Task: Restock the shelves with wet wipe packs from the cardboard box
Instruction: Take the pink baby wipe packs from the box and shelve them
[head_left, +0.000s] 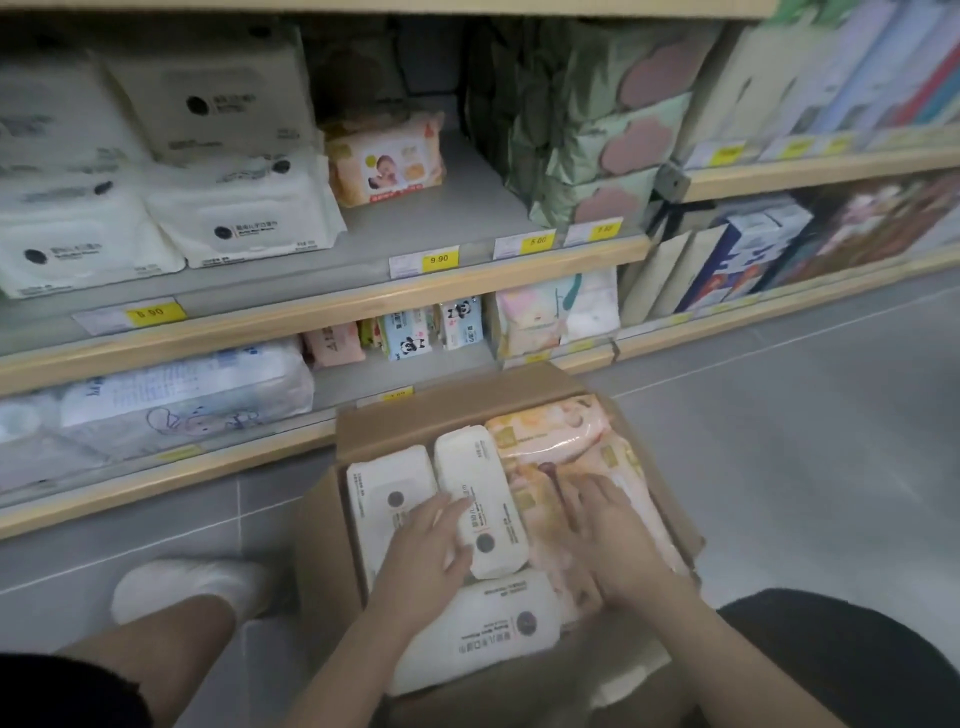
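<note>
Both hands are down in the open cardboard box (447, 410), which sits on the floor against the shelves so packs can go straight up. The left hand (426, 551) lies with fingers (441, 512) straight and slightly apart across a white wet wipe pack (480, 499), thumb at its near edge, likely starting to lift it. The right hand (618, 535) rests flat, fingers spread, on the orange packs (566, 431), clamped on nothing. Beyond the fingers, one orange baby-picture pack (387, 163) stands alone on the grey shelf (457, 213); matching white packs (244, 218) fill its left.
</note>
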